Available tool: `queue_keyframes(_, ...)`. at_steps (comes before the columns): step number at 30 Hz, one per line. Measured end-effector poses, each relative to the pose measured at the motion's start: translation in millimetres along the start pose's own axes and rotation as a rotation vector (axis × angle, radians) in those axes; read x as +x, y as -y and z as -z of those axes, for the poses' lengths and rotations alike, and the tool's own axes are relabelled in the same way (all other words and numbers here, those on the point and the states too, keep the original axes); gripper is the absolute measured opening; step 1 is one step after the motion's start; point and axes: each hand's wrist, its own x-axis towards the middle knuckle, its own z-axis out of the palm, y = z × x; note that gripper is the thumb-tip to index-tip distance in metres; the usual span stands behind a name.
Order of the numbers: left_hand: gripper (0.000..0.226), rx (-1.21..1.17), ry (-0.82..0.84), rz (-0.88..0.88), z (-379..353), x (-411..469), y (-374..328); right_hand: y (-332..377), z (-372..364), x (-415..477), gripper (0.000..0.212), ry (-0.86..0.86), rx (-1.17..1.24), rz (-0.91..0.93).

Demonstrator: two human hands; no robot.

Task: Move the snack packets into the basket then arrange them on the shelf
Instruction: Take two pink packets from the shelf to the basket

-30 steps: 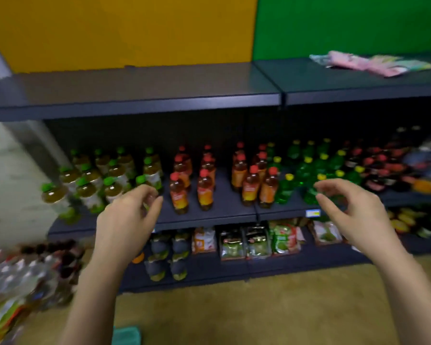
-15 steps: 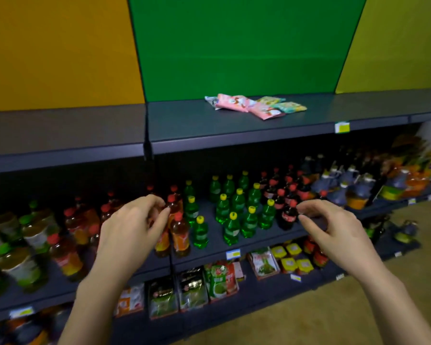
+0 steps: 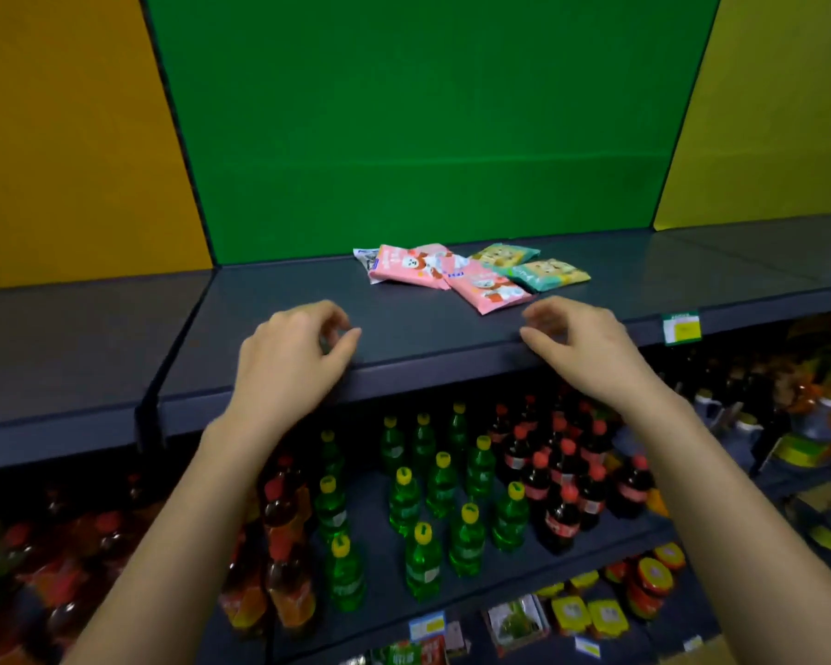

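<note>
Several snack packets lie in a loose pile on the dark top shelf (image 3: 428,328): pink packets (image 3: 418,268) on the left and middle, one pink packet (image 3: 490,292) nearest me, and two teal-and-yellow packets (image 3: 543,273) on the right. My left hand (image 3: 293,357) hovers over the shelf's front edge, left of the pile, fingers curled and holding nothing. My right hand (image 3: 581,348) hovers at the front edge just below the nearest pink packet, fingers spread, also holding nothing. No basket is in view.
Below the top shelf stand rows of green bottles (image 3: 428,501), dark red-capped bottles (image 3: 567,477) and orange drink bottles (image 3: 279,544). A price tag (image 3: 681,327) hangs on the shelf edge at right. Green and yellow wall panels back the shelf.
The view has swung right and upward, bringing the top shelf and packets close. Both hands have risen from the bottle shelf level to the top shelf's front edge, still holding nothing.
</note>
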Motion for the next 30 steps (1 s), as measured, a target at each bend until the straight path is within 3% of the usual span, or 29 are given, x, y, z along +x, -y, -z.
queue_keyframes(6, 0.028, -0.062, 0.141, 0.112, -57.8, 102.4, 2.3, -8.7, -25.4, 103.7, 0.051, 0.096, -0.152, -0.086)
queue_keyframes(10, 0.047, -0.046, 0.248, 0.239, -90.6, 146.0, 7.4, -13.3, -42.7, 131.9, 0.066, 0.142, -0.356, -0.109)
queue_keyframes(15, 0.076, -0.036, 0.29, 0.399, -108.0, 175.7, 0.7, -17.4, -41.2, 150.4, 0.064, 0.299, -0.372, -0.122)
queue_keyframes(24, 0.058, -0.171, 0.32, 0.536, -123.5, 188.6, -3.1, -36.9, -36.2, 163.0, 0.057, 0.384, -0.072, -0.086)
queue_keyframes(27, 0.034, -0.475, 0.225, 0.6, -122.1, 184.9, 2.4, -47.6, -36.1, 164.4, 0.051, 0.333, 0.1, -0.075)
queue_keyframes(30, 0.026, -0.754, 0.176, 0.631, -117.1, 180.4, 5.2, -54.1, -37.2, 161.2, 0.048, 0.313, 0.23, -0.082)
